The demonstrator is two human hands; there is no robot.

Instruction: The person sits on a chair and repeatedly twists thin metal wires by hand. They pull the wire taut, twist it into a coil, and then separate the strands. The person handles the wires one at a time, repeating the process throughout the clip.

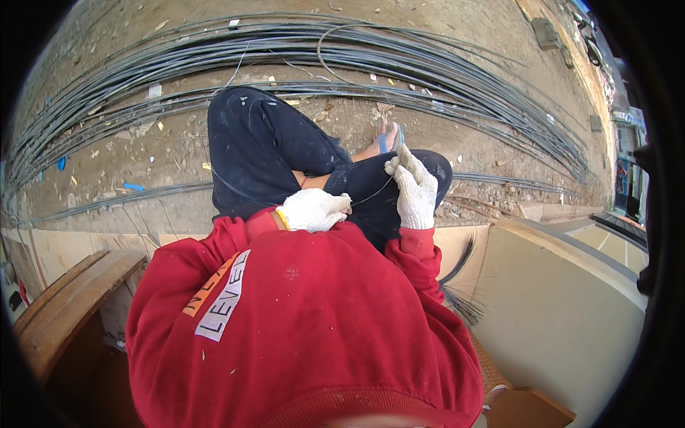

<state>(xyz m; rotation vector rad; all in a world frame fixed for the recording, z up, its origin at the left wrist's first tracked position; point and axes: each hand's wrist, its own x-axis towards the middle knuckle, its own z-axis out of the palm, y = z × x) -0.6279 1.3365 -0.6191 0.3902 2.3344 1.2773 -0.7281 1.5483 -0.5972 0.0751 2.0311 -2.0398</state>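
A thin wire [374, 194] runs in a shallow curve between my two gloved hands, above my dark trousers. My left hand [314, 209], in a white knit glove, is closed at my waist with the wire's end in its fingers. To the right, over my right knee, my right hand [415, 191] is raised in a matching glove. Its fingers are pressed together and point away from me, and the wire meets them at the thumb side. Another length of thin wire curves across my left thigh.
Long bundles of dark metal rods [285, 50] lie across the dirt ground ahead. A bunch of fine black wires [464, 303] is by my right elbow, beside a pale panel [564, 299]. At left stands a curved wooden piece [75, 296]. Scraps litter the ground.
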